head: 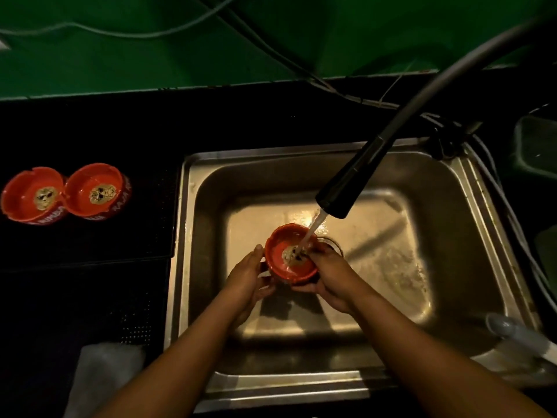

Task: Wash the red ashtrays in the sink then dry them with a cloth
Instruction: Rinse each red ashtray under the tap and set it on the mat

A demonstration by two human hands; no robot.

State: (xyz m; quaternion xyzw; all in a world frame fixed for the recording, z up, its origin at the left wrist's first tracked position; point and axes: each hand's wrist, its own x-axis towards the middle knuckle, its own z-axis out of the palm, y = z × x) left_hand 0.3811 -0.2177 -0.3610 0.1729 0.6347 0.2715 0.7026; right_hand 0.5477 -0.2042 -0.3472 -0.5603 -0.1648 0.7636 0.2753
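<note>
Over the sink [211, 188], under the faucet's [346, 188] stream, the left grip [248, 274] and right grip [333, 277] both curl round one red ashtray [287, 251], clasping its sides. Two spare ashtrays [31, 194] [96, 191] sit touching on the bench [90, 131], left of the sink.

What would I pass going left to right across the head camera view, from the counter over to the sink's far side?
Far-left red ashtray → second red ashtray beside it → left hand → held red ashtray under the running water → right hand → plastic container at the right edge.
</note>
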